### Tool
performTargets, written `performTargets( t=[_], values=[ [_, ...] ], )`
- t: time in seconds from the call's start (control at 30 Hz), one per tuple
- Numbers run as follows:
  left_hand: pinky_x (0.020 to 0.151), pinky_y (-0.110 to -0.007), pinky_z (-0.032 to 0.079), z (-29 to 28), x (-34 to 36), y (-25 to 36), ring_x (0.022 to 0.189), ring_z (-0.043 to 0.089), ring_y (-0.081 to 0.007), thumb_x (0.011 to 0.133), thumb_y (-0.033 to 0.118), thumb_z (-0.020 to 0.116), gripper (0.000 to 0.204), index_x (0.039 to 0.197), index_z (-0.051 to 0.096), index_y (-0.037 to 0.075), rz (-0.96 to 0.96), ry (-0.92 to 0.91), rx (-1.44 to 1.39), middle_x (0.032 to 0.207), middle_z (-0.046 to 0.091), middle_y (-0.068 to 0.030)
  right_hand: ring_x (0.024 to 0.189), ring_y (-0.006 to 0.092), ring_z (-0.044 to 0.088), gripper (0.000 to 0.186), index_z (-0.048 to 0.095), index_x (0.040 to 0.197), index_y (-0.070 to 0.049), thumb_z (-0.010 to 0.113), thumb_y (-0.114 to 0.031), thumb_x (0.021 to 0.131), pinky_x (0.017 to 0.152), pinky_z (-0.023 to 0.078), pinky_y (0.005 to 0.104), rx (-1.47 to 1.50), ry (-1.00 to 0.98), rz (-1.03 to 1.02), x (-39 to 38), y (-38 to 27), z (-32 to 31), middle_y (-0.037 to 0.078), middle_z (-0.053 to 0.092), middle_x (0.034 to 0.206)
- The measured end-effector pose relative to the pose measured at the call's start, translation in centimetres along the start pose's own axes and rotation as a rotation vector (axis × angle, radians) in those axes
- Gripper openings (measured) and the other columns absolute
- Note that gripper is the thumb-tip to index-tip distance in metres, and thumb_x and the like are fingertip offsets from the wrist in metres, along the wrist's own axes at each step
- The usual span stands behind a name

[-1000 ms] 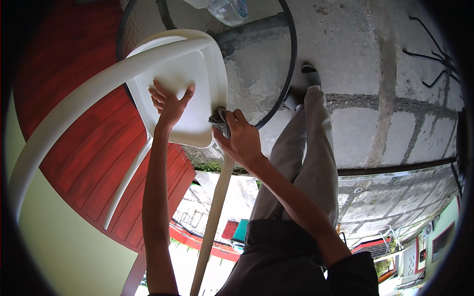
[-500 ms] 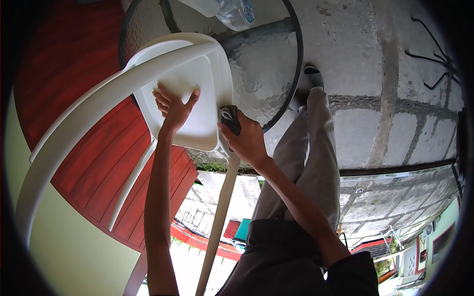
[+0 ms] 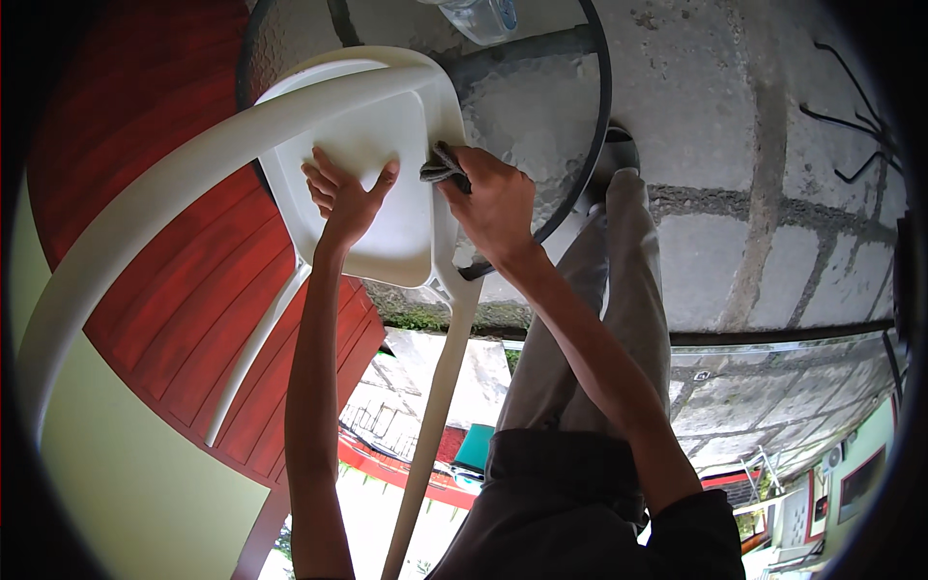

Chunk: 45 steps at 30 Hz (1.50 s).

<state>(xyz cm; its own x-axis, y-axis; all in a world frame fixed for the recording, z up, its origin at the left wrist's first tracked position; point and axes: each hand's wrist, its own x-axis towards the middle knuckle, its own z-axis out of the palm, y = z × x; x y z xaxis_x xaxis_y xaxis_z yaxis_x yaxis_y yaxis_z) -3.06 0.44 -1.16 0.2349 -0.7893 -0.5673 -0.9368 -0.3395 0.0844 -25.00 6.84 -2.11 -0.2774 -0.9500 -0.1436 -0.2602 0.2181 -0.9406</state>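
A white plastic chair (image 3: 384,246) is tipped over in front of me, overlapping a round glass-topped table (image 3: 527,106) with a dark rim. My left hand (image 3: 344,198) rests on the flat white panel of the chair, fingers spread and open. My right hand (image 3: 488,203) grips a crumpled dark grey cloth (image 3: 443,162) at the right edge of that panel, thumb and fingers closed around it.
A clear plastic container (image 3: 483,17) stands on the table. My legs and sandalled foot (image 3: 623,147) are on grey paving (image 3: 706,261). Dark bent metal legs (image 3: 853,126) appear at far right, a red slatted surface (image 3: 145,271) and a pale green wall (image 3: 126,493) at left.
My right hand has moved up along the panel's right edge with the cloth. My left hand stays spread on the panel. The view has shifted slightly.
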Motion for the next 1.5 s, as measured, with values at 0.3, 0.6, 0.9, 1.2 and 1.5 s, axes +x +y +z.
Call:
performTargets(
  t=[0.3, 0.6, 0.9, 1.2, 1.5],
  values=[
    [0.113, -0.069, 0.005, 0.1, 0.3, -0.3, 0.147, -0.017, -0.05, 0.066, 0.087, 0.064, 0.147, 0.153, -0.022, 0.007, 0.001, -0.012, 0.0, 0.156, -0.022, -0.034, 0.065, 0.0317, 0.063, 0.02, 0.061, 0.083, -0.005, 0.077, -0.008, 0.071, 0.058, 0.048, 0.0428, -0.057, -0.161, 0.052, -5.3, 0.3, -0.8, 0.01, 0.062, 0.074],
    [0.115, -0.066, 0.002, -1.0, 0.4, 0.1, 0.143, -0.019, -0.058, 0.067, 0.091, 0.057, 0.15, 0.149, -0.026, -0.004, 0.01, -0.11, 0.054, 0.151, -0.024, -0.0417, 0.059, 0.0218, 0.06, 0.029, 0.061, 0.088, -0.01, 0.079, -0.011, 0.066, 0.052, 0.047, 0.0354, -0.208, -0.136, -0.242, -4.5, 1.9, -0.5, 0.003, 0.057, 0.069],
    [0.114, -0.065, -0.001, -1.2, 0.7, 0.0, 0.139, -0.022, -0.0622, 0.068, 0.094, 0.05, 0.151, 0.145, -0.029, -0.01, 0.03, -0.161, 0.098, 0.147, -0.026, -0.0473, 0.06, 0.0216, 0.062, 0.026, 0.06, 0.086, -0.011, 0.077, -0.013, 0.067, 0.048, 0.046, 0.0352, -0.26, -0.018, -0.301, -0.7, 1.8, 0.0, 0.002, 0.058, 0.07],
    [0.115, -0.065, -0.001, -0.7, 0.8, -0.3, 0.14, -0.021, -0.0612, 0.069, 0.094, 0.049, 0.15, 0.146, -0.028, -0.008, 0.04, -0.116, 0.088, 0.148, -0.025, -0.0457, 0.064, 0.0274, 0.065, 0.022, 0.06, 0.083, -0.01, 0.077, -0.015, 0.07, 0.053, 0.049, 0.0388, -0.307, 0.037, -0.245, 4.4, 1.1, 0.2, 0.003, 0.066, 0.077],
    [0.114, -0.066, 0.001, -0.7, 0.9, -0.3, 0.14, -0.02, -0.0608, 0.067, 0.096, 0.048, 0.151, 0.147, -0.027, -0.007, 0.038, -0.103, 0.092, 0.149, -0.025, -0.0451, 0.065, 0.0314, 0.066, 0.019, 0.061, 0.084, -0.01, 0.074, -0.016, 0.072, 0.055, 0.05, 0.0415, -0.303, 0.115, -0.247, 7.2, 1.0, 0.9, 0.006, 0.068, 0.075]
  ],
)
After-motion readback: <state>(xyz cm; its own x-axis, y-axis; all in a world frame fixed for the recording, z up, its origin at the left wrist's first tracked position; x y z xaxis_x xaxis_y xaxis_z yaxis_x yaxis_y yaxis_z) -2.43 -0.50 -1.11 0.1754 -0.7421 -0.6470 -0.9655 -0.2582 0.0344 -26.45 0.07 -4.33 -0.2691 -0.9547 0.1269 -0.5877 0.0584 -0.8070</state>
